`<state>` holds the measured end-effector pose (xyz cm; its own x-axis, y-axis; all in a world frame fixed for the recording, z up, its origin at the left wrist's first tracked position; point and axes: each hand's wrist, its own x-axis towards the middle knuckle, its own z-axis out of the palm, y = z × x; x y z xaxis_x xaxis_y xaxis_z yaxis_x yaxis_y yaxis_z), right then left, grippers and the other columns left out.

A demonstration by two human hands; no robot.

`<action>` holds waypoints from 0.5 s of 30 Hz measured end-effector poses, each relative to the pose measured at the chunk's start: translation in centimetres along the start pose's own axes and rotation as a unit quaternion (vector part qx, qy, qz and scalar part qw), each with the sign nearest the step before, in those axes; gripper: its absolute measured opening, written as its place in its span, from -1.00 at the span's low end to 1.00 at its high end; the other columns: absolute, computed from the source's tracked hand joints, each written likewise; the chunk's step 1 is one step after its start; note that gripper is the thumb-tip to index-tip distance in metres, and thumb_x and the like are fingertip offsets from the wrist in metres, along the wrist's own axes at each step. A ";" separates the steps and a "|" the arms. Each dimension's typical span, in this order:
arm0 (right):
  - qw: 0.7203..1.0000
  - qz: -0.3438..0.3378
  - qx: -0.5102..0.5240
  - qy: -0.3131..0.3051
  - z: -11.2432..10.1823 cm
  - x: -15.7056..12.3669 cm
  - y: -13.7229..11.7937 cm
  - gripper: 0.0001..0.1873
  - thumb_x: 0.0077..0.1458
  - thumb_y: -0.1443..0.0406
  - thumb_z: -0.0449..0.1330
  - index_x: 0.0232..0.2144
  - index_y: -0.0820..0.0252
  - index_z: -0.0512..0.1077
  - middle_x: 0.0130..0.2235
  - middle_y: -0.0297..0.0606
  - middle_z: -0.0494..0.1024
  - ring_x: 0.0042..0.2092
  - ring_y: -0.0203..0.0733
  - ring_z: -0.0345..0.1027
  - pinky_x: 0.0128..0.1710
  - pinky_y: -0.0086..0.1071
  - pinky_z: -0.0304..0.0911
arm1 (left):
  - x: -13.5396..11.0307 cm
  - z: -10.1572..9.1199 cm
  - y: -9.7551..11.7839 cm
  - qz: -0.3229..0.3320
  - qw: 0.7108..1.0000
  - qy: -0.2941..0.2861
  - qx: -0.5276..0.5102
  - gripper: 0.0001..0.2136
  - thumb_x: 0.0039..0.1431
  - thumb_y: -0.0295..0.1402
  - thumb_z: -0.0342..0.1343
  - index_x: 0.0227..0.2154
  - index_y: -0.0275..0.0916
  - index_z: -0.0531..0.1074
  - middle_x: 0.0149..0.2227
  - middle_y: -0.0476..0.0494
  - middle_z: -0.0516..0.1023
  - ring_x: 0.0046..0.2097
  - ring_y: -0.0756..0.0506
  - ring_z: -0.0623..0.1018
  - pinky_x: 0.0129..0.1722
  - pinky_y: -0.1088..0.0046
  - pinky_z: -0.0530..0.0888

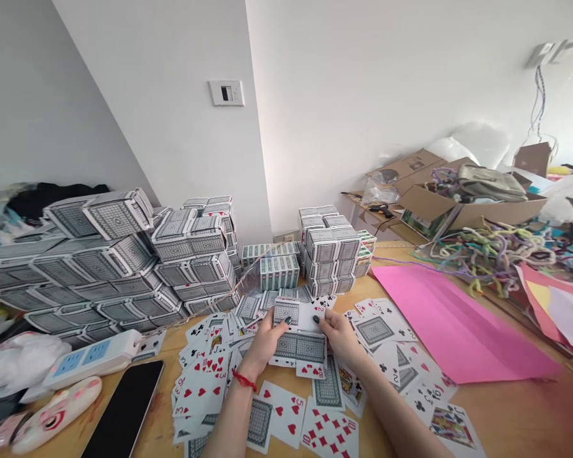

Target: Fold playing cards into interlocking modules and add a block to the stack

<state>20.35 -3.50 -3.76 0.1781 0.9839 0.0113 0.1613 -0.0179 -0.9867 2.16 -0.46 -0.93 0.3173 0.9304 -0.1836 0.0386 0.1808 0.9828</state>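
Note:
My left hand point(266, 341) and my right hand point(338, 336) are both closed on playing cards over the wooden table point(520, 413). The left hand pinches a face-down card point(286, 312) with a green patterned back. The right hand grips a face-up white card point(315, 310) beside it. A red string circles my left wrist. Many loose playing cards point(286, 413) lie scattered under and around both hands, some face up, some face down. Stacks of card boxes point(191, 254) stand just beyond them.
More card boxes point(332, 254) are stacked at the centre. A pink paper sheet point(458, 324) lies to the right, with cardboard boxes point(463, 203) and a pile of cords point(496, 248) behind. A power strip point(95, 356), a black phone point(124, 413) and a pig-shaped toy point(52, 413) lie at the left.

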 end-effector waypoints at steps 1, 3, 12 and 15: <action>1.000 0.002 0.000 -0.007 0.1 0.0 0.0 -0.61 -0.10 0.00 0.13 -0.64 0.17 0.19 -0.66 -0.45 0.21 -0.57 -0.32 0.09 -0.54 -0.45 0.06 | 0.0 0.0 0.0 0.001 1.000 -0.009 -0.002 -0.56 0.06 -0.33 0.00 0.05 -0.20 0.22 0.08 -0.19 0.34 0.08 -0.18 0.34 -0.02 0.35 0.32; 0.999 0.005 0.018 -0.032 0.2 0.0 -0.1 -0.62 -0.10 0.00 0.13 -0.62 0.18 0.22 -0.64 -0.42 0.27 -0.53 -0.28 0.15 -0.49 -0.43 0.12 | 0.0 0.0 0.0 0.006 1.000 -0.025 -0.005 -0.55 0.07 -0.33 0.00 0.07 -0.19 0.20 0.09 -0.19 0.33 0.08 -0.19 0.34 -0.02 0.34 0.32; 0.992 0.018 0.081 -0.099 0.3 -0.2 -0.6 -0.61 -0.09 0.00 0.14 -0.48 0.22 0.42 -0.53 -0.27 0.46 -0.43 -0.13 0.32 -0.36 -0.30 0.24 | -0.2 0.4 0.3 -0.001 0.999 -0.037 0.001 -0.60 0.03 -0.37 0.01 -0.01 -0.24 0.27 0.05 -0.20 0.38 0.07 -0.18 0.35 0.00 0.34 0.30; 0.992 0.029 0.075 -0.099 0.4 -0.3 -0.7 -0.64 -0.11 0.01 0.15 -0.52 0.21 0.42 -0.58 -0.29 0.44 -0.47 -0.15 0.31 -0.42 -0.32 0.23 | -0.2 0.5 0.4 -0.003 0.999 -0.048 -0.009 -0.60 0.03 -0.36 0.01 -0.02 -0.24 0.28 0.03 -0.20 0.40 0.04 -0.19 0.38 -0.02 0.31 0.32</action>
<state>19.80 -3.70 -3.12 -0.0144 0.9979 -0.0639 0.0080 -0.0638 -0.9979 2.56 -0.76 -0.45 0.4064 0.8948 -0.1848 0.0234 0.1920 0.9811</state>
